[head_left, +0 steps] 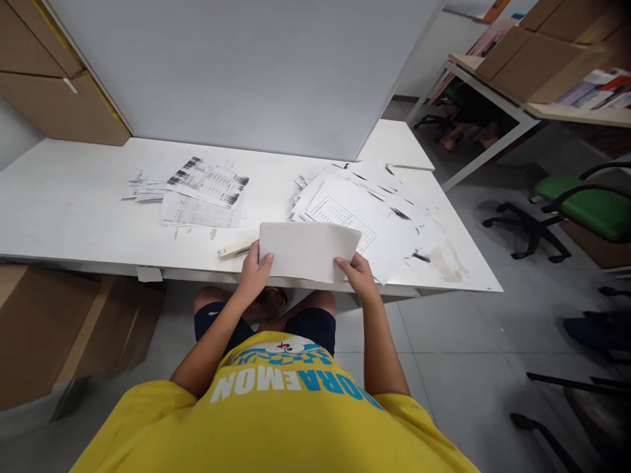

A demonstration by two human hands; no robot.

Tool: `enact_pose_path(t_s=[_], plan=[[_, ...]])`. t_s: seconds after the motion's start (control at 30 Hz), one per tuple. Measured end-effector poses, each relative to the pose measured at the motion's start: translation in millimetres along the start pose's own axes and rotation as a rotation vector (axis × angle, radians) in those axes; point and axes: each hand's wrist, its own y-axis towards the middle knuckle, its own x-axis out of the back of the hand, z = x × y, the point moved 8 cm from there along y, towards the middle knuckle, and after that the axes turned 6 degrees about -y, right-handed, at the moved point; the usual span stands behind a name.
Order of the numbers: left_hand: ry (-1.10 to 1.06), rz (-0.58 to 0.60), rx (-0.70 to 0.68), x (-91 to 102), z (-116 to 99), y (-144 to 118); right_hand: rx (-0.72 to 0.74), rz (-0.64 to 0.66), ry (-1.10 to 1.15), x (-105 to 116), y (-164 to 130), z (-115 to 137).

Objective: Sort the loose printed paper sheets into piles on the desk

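At the near tabletop edge | left hand and right hand are pinched on the short ends of a folded sheet bundle | bundle is held between them, long axis left-right, above the tabletop | stapler just left of left hand | loose paper pile lies beyond right hand.

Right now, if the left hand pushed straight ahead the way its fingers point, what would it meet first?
The left hand grips the held sheets at their left edge. Straight ahead lies the stapler on the desk, probably first, though depth is unclear; the printed pages lie farther on.
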Motion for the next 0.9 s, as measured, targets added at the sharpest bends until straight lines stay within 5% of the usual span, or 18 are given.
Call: enact_pose_path(t_s=[0.1,0.2,0.37,0.5,0.9], plan=[[0.024,-0.058,-0.058,15.6,-9.9,4.2,-0.091,0.001,0.044,1.5,-2.1,-5.6],[0.274,-0.131,-0.154,34.4,-17.9,13.2,-0.21,0.031,0.144,-8.0,-2.3,-14.8],[0.718,0.107,-0.216,28.6,-7.7,29.4,-0.306,0.096,0.145,-27.2,0.7,-19.8],[0.751,0.207,-0.24,27.5,-4.1,30.6,-0.311,0.117,0.16,-32.6,1.3,-20.4],[0.707,0.208,-0.292,28.2,-4.2,29.8,-0.249,0.093,0.18,-25.4,-5.2,-17.2]])
